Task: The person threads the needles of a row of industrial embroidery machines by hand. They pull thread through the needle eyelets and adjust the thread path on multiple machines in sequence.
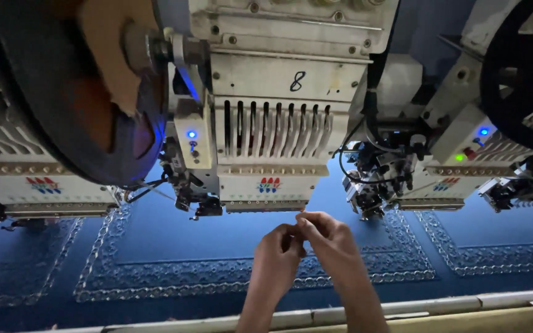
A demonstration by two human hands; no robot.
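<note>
Your left hand [277,246] and right hand [325,233] pinched together (thread too fine to see) below the embroidery head [271,145]; border stitching [217,271] already lay on the blue fabric [217,237].

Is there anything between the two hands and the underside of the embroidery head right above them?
Nothing visible. The left hand and right hand meet fingertip to fingertip over the blue fabric, just below the embroidery head. The gap up to its lower edge looks open. Whether they pinch a thread is too fine to tell.
</note>
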